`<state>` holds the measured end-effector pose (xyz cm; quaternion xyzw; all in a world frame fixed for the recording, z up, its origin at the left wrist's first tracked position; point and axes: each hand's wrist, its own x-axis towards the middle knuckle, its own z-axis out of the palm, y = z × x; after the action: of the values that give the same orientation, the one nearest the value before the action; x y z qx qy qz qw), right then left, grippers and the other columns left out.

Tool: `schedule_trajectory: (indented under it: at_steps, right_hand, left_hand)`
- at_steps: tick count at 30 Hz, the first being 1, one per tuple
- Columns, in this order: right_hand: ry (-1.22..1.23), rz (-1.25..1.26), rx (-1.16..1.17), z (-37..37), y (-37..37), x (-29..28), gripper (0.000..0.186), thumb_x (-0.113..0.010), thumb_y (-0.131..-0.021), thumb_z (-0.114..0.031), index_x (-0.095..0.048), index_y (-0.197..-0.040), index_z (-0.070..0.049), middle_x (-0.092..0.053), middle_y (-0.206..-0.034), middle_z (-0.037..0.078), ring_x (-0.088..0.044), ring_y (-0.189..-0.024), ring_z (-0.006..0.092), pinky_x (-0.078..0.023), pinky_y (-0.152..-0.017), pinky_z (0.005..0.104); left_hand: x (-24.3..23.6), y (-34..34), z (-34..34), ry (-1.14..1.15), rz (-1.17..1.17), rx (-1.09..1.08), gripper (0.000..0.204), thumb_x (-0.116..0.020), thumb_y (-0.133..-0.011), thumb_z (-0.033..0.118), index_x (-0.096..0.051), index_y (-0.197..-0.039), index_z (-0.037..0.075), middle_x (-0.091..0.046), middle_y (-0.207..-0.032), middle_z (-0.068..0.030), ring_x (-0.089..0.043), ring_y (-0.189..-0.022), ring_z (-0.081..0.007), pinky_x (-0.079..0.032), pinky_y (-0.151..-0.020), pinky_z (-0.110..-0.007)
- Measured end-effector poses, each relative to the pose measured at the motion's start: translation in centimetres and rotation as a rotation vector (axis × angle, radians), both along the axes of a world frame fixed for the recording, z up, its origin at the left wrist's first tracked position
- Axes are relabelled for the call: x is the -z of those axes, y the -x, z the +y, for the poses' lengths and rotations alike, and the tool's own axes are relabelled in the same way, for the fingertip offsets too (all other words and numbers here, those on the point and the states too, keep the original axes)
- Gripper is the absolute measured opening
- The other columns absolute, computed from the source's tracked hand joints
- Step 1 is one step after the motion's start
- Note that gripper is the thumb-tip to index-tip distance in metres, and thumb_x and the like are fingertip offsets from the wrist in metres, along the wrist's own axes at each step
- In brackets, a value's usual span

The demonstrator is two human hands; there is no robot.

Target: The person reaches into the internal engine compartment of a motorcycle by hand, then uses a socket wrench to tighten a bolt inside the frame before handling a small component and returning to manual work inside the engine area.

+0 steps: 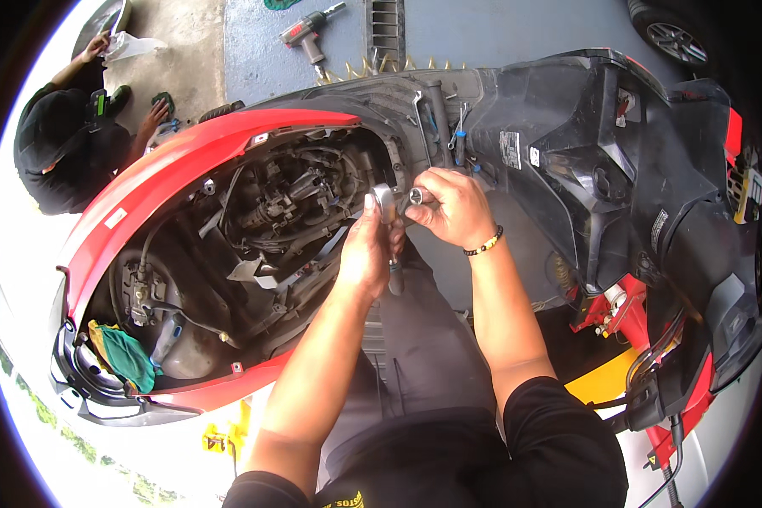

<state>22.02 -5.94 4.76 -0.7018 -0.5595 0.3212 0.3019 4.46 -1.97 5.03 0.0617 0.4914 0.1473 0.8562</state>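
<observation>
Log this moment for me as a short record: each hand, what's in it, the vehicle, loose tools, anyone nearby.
left hand: gripping a silver-headed metal ratchet with a dark handle
right hand: pinching a short cylindrical silver metal socket, beside the ratchet head
vehicle: red-and-black scooter with red curved side panel, inner mechanical parts exposed
loose tools: long silver metal wrench on the scooter; grey-and-red pistol-shaped power tool on the floor
cloth: crumpled green fabric inside the scooter's left-of-picture end
nearby: dark-clothed co-worker, upper left
</observation>
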Motion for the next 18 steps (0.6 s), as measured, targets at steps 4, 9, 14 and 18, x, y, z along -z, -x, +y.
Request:
schedule_trajectory:
  at_steps: [4,9,14,18]
  right_hand:
    - [-0.099,-0.132,-0.098,1.8,1.4,-0.7,0.071,-0.065,-0.070,-0.076,-0.051,-0.069,-0.006,-0.054,-0.062,0.007,-0.059,-0.058,0.0298,-0.046,-0.052,0.0384]
    - [0.090,-0.298,-0.219,3.8,1.5,-3.6,0.075,-0.067,-0.063,-0.081,-0.049,-0.058,-0.008,-0.055,-0.056,0.007,-0.061,-0.056,0.0310,-0.048,-0.051,0.0423]
    - [0.455,-0.439,-0.521,6.5,1.5,-6.0,0.081,-0.060,-0.061,-0.087,-0.064,-0.062,-0.006,-0.066,-0.064,0.012,-0.067,-0.066,0.0334,-0.053,-0.058,0.0432]
    - [0.589,-0.360,-0.653,8.0,2.7,-6.1,0.075,-0.065,-0.063,-0.079,-0.066,-0.066,-0.004,-0.064,-0.062,0.016,-0.066,-0.064,0.0362,-0.053,-0.058,0.0441]
  left_hand:
    - [-1.0,0.8,-0.2,-0.077,0.001,0.054,0.048,-0.048,-0.099,0.056,-0.059,-0.097,0.010,-0.046,-0.074,0.0031,-0.038,-0.067,-0.0098,-0.030,-0.062,-0.027]
    - [-0.7,2.1,-0.5,-0.127,0.015,0.068,0.044,-0.053,-0.098,0.052,-0.060,-0.093,0.009,-0.048,-0.073,0.0030,-0.039,-0.067,-0.0095,-0.031,-0.062,-0.026]
    - [-0.8,3.2,-0.2,-0.039,-0.030,0.113,0.046,-0.055,-0.098,0.051,-0.067,-0.098,0.007,-0.051,-0.073,0.0041,-0.040,-0.066,-0.0080,-0.032,-0.061,-0.024]
    - [-0.3,4.0,-1.5,-0.075,-0.030,0.112,0.046,-0.055,-0.098,0.050,-0.068,-0.105,0.006,-0.052,-0.075,0.0043,-0.041,-0.067,-0.0078,-0.033,-0.062,-0.024]
